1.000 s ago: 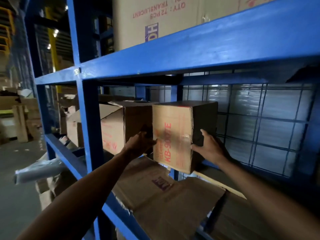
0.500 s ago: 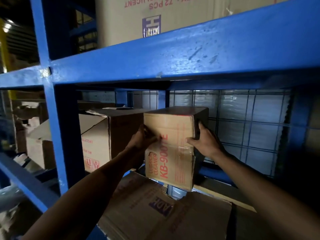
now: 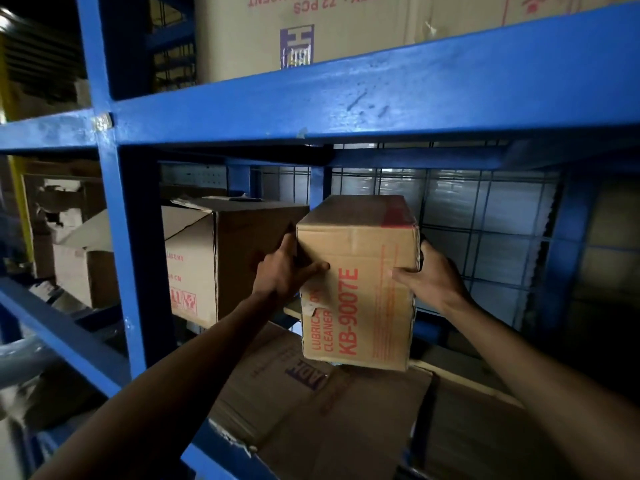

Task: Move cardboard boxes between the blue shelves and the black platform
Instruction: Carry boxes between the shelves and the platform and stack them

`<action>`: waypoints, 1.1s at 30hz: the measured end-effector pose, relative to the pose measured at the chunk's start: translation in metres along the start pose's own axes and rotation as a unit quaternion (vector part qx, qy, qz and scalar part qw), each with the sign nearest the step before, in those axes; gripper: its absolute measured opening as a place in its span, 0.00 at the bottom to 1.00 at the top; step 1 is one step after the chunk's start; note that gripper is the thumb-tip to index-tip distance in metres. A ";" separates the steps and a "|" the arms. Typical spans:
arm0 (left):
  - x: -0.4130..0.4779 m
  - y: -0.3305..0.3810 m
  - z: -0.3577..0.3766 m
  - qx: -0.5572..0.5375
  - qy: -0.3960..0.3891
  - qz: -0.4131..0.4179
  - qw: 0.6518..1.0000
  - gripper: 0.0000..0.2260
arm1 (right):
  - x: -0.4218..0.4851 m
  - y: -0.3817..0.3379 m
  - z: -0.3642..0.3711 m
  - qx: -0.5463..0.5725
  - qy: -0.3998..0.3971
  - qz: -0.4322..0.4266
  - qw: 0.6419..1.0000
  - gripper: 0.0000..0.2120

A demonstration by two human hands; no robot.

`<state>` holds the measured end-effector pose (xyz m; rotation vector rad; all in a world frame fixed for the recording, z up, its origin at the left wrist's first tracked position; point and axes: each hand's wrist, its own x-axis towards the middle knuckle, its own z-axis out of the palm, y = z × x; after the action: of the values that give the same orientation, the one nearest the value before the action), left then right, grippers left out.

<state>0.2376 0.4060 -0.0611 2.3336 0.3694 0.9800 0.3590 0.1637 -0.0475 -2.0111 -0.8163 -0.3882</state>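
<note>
— Where is the cardboard box [image 3: 356, 282]?

— Inside the blue shelves [image 3: 346, 102], in the bay under the thick front beam, held upright between both hands. Red print on its front face reads KB-9000E.

— And the grip?

— The left hand [image 3: 280, 271] clasps the box's left front edge: its thumb lies flat on the front face and its fingers [image 3: 289, 242] curl round onto the left side. The right hand [image 3: 433, 275] mirrors that on the right edge, thumb on the front and fingers wrapped behind the corner.

— Is it resting on anything?

— Its bottom edge sits just above a sheet of flattened cardboard [image 3: 329, 410] lying on the shelf (whether they touch, I cannot tell).

— What else is around?

— A larger carton [image 3: 221, 258] with a loose top flap stands just beside it on the left. A wire mesh panel [image 3: 485, 237] closes the back of the bay. Another big carton [image 3: 346, 26] stands on the level above.
</note>
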 end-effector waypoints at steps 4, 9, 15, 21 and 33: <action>-0.035 0.024 0.005 0.001 0.015 -0.011 1.000 0.30 | -0.027 0.005 -0.022 0.019 -0.001 -0.006 1.000 0.21; -0.078 0.048 0.010 0.019 0.048 -0.014 0.999 0.29 | -0.055 0.002 -0.051 0.050 0.003 0.005 0.999 0.17; -0.102 0.063 0.006 0.023 0.050 -0.021 0.998 0.28 | -0.069 -0.013 -0.068 0.053 0.014 -0.006 0.998 0.19; -0.103 0.058 0.001 0.028 0.017 -0.003 0.999 0.30 | -0.062 -0.037 -0.068 0.061 0.082 -0.019 0.995 0.34; -0.065 0.074 -0.036 -0.150 -0.053 0.044 0.986 0.41 | -0.072 -0.036 -0.054 0.051 0.125 -0.007 0.991 0.32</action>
<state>0.1686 0.3321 -0.0325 2.1303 0.0695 0.8807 0.2841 0.1034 -0.0349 -1.8192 -0.6801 -0.5820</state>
